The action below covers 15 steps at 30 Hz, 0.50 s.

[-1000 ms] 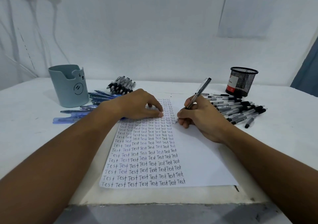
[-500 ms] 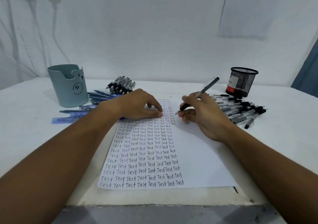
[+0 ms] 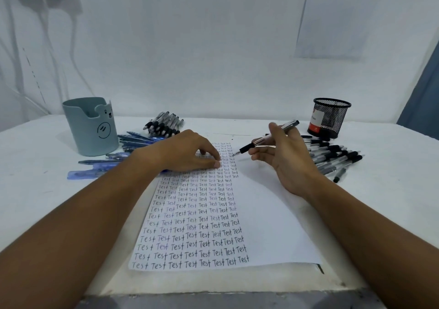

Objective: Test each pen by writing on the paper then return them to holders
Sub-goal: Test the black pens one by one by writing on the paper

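Note:
A white paper lies before me, its left half filled with rows of the word "Test". My left hand rests on the paper's upper part, fingertips pressing it down. My right hand holds a black-tipped clear pen between thumb and fingers, lifted off the paper, tip pointing left near the top rows. A teal bear-faced holder stands at the back left. A black mesh holder stands at the back right.
Blue pens lie beside the teal holder, with a bundle of black pens behind them. A heap of black pens lies right of my right hand. The white table's front edge is close to me.
My right hand lifted the pen off the paper and rose, turning the pen nearly level with its tip pointing left. My left hand stayed pressing on the paper.

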Each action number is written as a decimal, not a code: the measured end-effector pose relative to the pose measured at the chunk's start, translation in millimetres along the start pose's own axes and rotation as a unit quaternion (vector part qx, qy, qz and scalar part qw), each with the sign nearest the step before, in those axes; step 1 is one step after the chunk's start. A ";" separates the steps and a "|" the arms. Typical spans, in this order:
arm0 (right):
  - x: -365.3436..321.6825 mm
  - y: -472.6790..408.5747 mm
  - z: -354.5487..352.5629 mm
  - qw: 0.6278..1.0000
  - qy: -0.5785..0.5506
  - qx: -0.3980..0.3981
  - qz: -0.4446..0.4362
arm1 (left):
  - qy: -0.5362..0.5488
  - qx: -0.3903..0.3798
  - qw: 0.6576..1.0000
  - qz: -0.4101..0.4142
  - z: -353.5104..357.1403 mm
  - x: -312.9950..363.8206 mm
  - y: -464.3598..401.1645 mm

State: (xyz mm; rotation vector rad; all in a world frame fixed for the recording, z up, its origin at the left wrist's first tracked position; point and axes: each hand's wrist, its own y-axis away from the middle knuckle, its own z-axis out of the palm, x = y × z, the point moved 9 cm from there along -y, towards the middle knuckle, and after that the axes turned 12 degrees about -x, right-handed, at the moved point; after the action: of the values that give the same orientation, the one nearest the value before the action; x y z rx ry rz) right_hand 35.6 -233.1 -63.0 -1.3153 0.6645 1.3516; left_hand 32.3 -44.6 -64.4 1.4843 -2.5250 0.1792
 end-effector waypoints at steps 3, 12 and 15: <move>-2.5 -1.6 -4.8 1.000 0.004 0.012 -0.017 | -0.002 0.000 1.000 0.000 -0.7 0.7 0.3; -15.1 0.5 -22.5 0.995 0.042 0.064 -0.069 | -0.005 -0.002 1.000 -0.012 -1.9 5.7 4.2; -16.6 2.1 -22.4 0.994 0.045 0.063 -0.075 | -0.005 0.004 1.000 -0.004 -2.6 12.7 5.8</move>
State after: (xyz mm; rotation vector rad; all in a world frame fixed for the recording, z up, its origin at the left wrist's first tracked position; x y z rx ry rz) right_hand 37.8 -259.3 -53.3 -1.3031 0.6874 1.1177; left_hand 21.5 -52.0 -58.8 1.5008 -2.5291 0.1828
